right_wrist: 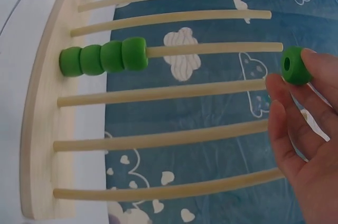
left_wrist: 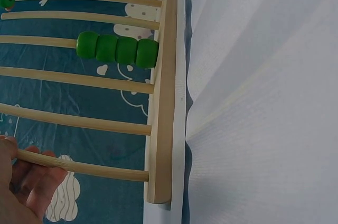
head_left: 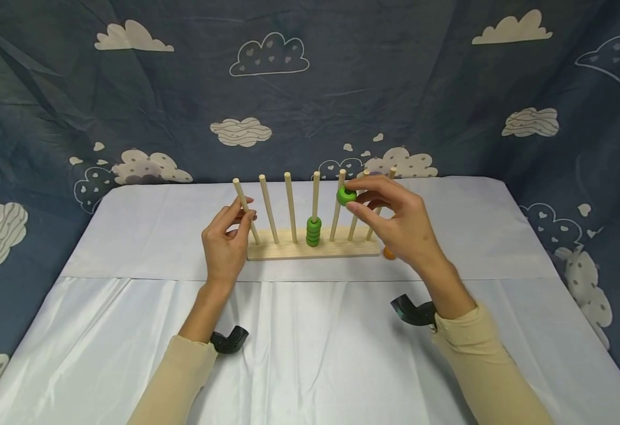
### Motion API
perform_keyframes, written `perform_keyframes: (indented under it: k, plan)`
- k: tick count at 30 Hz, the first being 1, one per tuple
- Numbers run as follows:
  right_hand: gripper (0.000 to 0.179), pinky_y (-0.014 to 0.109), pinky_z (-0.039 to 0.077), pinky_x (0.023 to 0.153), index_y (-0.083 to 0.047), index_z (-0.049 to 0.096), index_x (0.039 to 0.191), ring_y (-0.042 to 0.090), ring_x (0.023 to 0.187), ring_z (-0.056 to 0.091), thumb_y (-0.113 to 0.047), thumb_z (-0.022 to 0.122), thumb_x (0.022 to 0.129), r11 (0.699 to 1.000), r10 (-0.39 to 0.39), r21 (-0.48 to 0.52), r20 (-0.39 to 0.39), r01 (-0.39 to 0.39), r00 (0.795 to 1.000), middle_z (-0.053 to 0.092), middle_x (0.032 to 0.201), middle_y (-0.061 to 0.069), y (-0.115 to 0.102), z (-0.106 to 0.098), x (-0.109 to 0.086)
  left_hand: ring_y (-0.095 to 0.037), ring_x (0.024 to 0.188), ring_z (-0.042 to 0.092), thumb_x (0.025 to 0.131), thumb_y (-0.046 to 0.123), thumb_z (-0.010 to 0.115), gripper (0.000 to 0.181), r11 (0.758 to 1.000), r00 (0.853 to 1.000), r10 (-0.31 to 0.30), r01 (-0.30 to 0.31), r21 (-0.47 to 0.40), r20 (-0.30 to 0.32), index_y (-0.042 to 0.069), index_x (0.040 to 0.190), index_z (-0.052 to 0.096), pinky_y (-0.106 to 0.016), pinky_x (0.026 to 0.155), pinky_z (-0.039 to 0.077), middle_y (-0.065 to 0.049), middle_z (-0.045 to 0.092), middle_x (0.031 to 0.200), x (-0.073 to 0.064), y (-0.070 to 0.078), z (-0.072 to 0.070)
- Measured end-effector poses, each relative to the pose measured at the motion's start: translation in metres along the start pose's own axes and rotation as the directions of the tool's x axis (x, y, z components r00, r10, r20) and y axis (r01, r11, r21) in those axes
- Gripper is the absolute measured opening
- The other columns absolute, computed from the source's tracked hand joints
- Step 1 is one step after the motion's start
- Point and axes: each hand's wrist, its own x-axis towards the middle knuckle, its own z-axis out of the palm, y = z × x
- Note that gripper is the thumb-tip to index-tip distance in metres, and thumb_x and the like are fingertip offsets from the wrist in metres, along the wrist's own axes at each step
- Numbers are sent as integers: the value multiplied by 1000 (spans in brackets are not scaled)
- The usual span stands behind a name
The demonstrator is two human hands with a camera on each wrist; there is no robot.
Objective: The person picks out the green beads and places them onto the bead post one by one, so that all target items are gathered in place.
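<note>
A wooden peg rack [head_left: 289,252] with several upright dowels stands on the white cloth. On its middle dowel [right_wrist: 216,49], several green beads [head_left: 313,232] are stacked down at the base. My right hand [head_left: 403,215] pinches another green bead [right_wrist: 297,65] between thumb and fingertips. In the right wrist view this bead is just off the tip of the middle dowel, its hole turned toward the dowel. My left hand [head_left: 224,245] holds the leftmost dowel [left_wrist: 100,169] partway up, between thumb and fingers. The other dowels carry no beads where they show.
An orange object [head_left: 389,253] lies by the rack's right end, partly hidden by my right hand. Behind the table hangs a dark blue cloth [head_left: 374,106] with cloud prints. A black band piece [head_left: 413,311] sticks out from my right wrist, another [head_left: 230,340] from my left.
</note>
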Motion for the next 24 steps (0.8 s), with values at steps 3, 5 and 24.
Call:
perform_keyframes:
  k: [3, 5, 24]
  plan:
    - [38, 18, 60, 82, -6, 73, 125, 9, 97, 71, 4, 78, 89, 1000, -14, 28, 4, 14, 1000, 72, 118, 10, -1, 2, 2, -32, 87, 76, 99, 8, 71, 27, 1000, 1000, -2, 2, -7, 4, 5, 125, 76, -6, 70, 58, -17, 76, 97, 0, 0, 0]
    - [38, 19, 60, 83, -6, 73, 125, 9, 97, 71, 4, 78, 89, 999, -17, 37, 5, 17, 1000, 72, 119, 10, -2, 4, 4, -31, 87, 76, 99, 8, 71, 26, 1000, 1000, 0, 0, -8, 4, 5, 125, 76, -6, 70, 58, -17, 76, 97, 0, 0, 0]
    - [36, 19, 60, 84, -8, 73, 127, 11, 100, 70, -1, 77, 92, 998, -53, 30, -25, 53, 998, 72, 122, 8, -11, 22, 21, -33, 85, 75, 99, 9, 71, 25, 1000, 1000, 3, -3, 8, 2, 3, 123, 76, -5, 67, 56, -18, 75, 94, 0, 0, 1]
